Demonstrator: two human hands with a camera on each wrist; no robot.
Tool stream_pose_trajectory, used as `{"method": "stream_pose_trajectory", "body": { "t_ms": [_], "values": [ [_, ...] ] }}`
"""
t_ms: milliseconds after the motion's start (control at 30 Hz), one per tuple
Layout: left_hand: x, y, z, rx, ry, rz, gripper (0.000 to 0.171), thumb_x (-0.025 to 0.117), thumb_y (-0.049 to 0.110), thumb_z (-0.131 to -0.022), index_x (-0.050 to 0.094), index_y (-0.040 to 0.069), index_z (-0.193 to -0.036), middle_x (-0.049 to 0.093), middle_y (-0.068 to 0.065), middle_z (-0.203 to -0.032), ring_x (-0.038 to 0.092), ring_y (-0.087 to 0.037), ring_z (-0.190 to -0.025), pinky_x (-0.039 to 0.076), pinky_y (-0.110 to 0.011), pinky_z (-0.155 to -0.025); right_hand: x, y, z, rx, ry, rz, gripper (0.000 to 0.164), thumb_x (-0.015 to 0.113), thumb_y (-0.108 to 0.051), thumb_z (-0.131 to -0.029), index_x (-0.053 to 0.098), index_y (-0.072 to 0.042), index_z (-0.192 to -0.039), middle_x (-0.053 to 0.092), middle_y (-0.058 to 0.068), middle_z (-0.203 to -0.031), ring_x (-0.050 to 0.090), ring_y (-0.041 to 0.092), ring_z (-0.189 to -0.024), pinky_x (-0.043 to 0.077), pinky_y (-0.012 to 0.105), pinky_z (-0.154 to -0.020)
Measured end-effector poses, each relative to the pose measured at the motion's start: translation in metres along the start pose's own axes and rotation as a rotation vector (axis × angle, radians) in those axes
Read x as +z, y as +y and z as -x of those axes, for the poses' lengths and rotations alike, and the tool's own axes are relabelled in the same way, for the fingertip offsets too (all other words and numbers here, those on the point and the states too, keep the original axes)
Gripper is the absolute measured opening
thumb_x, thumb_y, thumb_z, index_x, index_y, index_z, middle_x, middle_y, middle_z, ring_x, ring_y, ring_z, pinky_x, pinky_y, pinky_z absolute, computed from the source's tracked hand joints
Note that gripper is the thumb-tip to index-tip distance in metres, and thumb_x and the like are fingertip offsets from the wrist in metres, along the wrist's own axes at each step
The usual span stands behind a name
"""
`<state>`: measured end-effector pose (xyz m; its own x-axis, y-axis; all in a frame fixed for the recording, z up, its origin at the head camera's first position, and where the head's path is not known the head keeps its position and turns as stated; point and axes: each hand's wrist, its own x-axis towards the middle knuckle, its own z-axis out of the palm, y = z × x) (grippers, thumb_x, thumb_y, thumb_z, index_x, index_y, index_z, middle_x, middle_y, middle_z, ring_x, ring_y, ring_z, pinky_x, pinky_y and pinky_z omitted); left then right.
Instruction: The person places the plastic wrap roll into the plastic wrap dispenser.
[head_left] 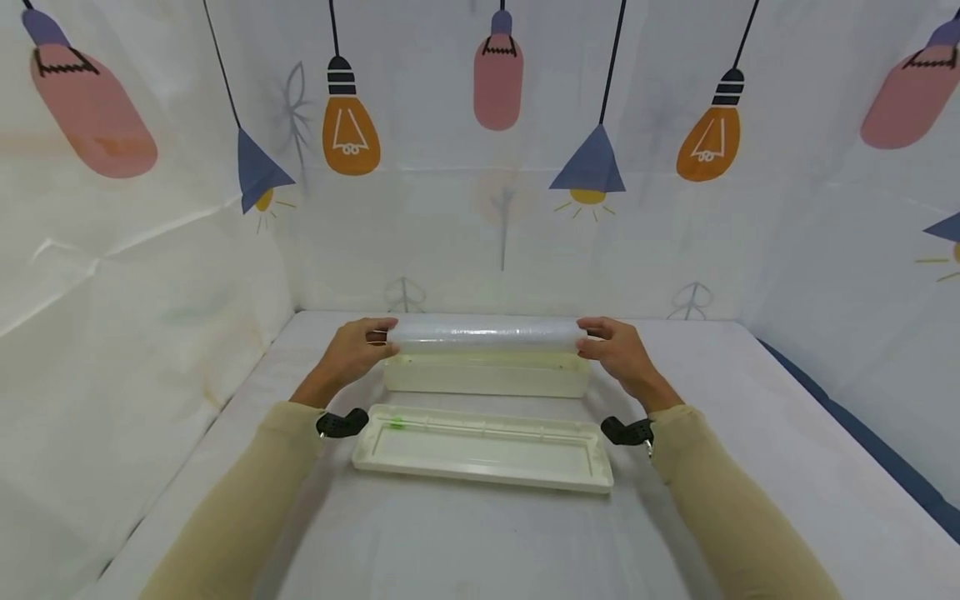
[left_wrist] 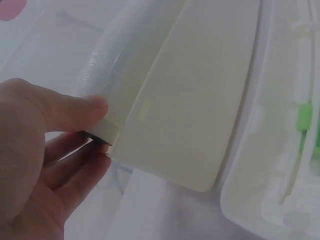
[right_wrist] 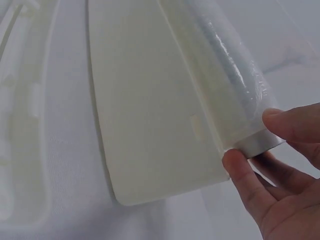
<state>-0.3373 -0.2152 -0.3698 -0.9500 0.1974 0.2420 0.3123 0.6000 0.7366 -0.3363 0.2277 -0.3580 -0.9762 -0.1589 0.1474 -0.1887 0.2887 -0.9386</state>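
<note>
A roll of clear cling film [head_left: 487,333] lies lengthwise along the open top of a cream-coloured plastic box [head_left: 487,381]. My left hand [head_left: 354,346] grips the roll's left end, its thumb on the film side and fingers at the core's end. At the opposite end, my right hand [head_left: 618,354] holds the roll between thumb and fingers. In the right wrist view the core's pale rim [right_wrist: 260,143] shows beside the box's corner. The inside of the box is mostly hidden by its front wall and the roll.
Nearer to me lies the box's long cream lid [head_left: 480,457], inner side up, with a green slider [left_wrist: 304,117] on its rail near the left end. A white cloth covers the table [head_left: 465,542]. White sheeting printed with lamps [head_left: 450,242] hangs behind and at both sides.
</note>
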Motion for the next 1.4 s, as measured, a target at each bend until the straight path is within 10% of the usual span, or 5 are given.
{"method": "stream_pose_trajectory", "body": {
  "t_ms": [333,1400],
  "values": [
    [0.005,-0.004,0.004,0.055,0.051,-0.016,0.052,0.074,0.013,-0.093,0.057,0.002,-0.141,0.057,-0.018,-0.139,0.061,-0.035,-0.12,0.055,-0.046,-0.093,0.001,0.004,-0.002,-0.02,0.003,0.032,0.048,0.063,-0.001,-0.096,0.049,0.008,-0.141,0.049,0.028,-0.142,0.055,0.039,-0.123,0.055,0.028,-0.091],
    [0.013,-0.003,0.01,0.092,0.1,-0.066,0.031,0.072,0.007,-0.092,0.07,-0.001,-0.122,0.067,-0.019,-0.124,0.067,-0.036,-0.11,0.058,-0.044,-0.087,-0.002,0.001,-0.004,-0.053,-0.068,0.229,0.049,0.065,-0.011,-0.098,0.05,0.005,-0.142,0.052,0.025,-0.141,0.059,0.039,-0.119,0.048,0.05,-0.102]
  ]
}}
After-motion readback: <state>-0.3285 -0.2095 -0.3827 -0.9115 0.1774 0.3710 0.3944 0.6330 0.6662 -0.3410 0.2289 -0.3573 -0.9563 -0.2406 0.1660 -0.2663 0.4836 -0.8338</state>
